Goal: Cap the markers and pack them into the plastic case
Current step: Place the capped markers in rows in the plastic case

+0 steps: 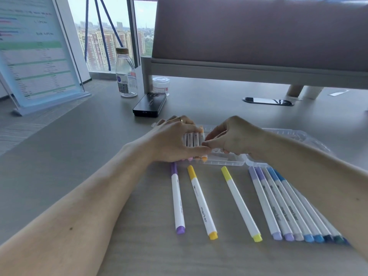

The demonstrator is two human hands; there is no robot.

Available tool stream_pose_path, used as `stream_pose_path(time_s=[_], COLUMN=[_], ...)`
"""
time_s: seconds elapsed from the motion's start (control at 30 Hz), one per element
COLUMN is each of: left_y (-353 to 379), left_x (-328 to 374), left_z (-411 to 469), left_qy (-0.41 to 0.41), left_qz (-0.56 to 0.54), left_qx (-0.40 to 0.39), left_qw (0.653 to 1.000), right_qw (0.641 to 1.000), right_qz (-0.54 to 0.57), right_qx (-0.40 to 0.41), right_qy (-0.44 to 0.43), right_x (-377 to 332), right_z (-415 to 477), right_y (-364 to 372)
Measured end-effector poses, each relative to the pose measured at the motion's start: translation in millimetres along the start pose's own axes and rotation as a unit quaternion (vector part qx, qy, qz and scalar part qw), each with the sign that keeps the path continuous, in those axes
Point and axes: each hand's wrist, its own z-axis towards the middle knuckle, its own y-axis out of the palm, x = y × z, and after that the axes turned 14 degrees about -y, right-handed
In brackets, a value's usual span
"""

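The plastic case [225, 159] lies open on the desk [79, 156], about midway between its near and far edges. A short row of packed markers [191, 139] fills its left end, their barrels running from near to far. My left hand [171, 140] curls over that row, fingers across the far ends and thumb across the barrels, holding them down. My right hand [233, 138] is curled too, thumb and forefinger pinched against the outermost one, the orange-capped marker [202, 136], which I judge is being seated. The free slots lie to the right of it, under the right hand. The next picks all lie on the near side of the case, toward me, with long axes roughly parallel to the packed row. The purple marker [177, 200] sits just below the left wrist, so the left hand is nearer it. The amber marker [202, 202] and the yellow marker [240, 202] lie between the two arms. A tight bundle of lilac, blue and darker markers [278, 200] sits against the right forearm, nearest that hand. All seem to be capped. Several barrels read "marker", but the small logo above it is too small to read. Toward the far left corner stand a clear bottle [125, 74], a small jar [161, 84] and a black device [150, 104], their labels illegible. The print on the sign stand [37, 52] is blurred.
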Motion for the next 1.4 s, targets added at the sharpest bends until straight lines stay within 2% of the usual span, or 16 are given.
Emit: stream_pose_path(time_s=[0.5, 0.7, 0.77, 0.97, 1.3, 1.4], left_y=[-0.9, -0.5, -0.5, 1.5, 1.0, -0.6], left_x=[0.6, 1.6, 0.7, -2.6, -1.5, 0.0], left_z=[-0.8, -0.7, -0.5, 2.6, 0.9, -0.6], left_qy=[0.001, 0.004, 0.002, 0.005, 0.008, 0.005], left_qz=[0.003, -0.012, -0.012, -0.007, -0.008, -0.008], left_qx=[-0.006, 0.004, 0.002, 0.003, 0.004, 0.001], left_qw=[1.0, 1.0, 1.0, 1.0, 1.0, 1.0], right_qw=[1.0, 0.989, 0.987, 0.98, 0.961, 0.964], right_qz=[-0.015, -0.064, -0.093, -0.137, -0.199, -0.201], right_qx=[0.005, 0.098, 0.075, -0.08, -0.131, -0.13], right_qy=[-0.011, -0.085, -0.106, -0.119, -0.14, -0.118], right_x=[1.9, -3.1, -11.5, -38.7, -46.9, -46.6], right_z=[0.1, -14.9, -26.9, -62.2, -67.5, -68.6], right_y=[1.9, -0.2, -1.7, 6.5, 20.6, 17.9])
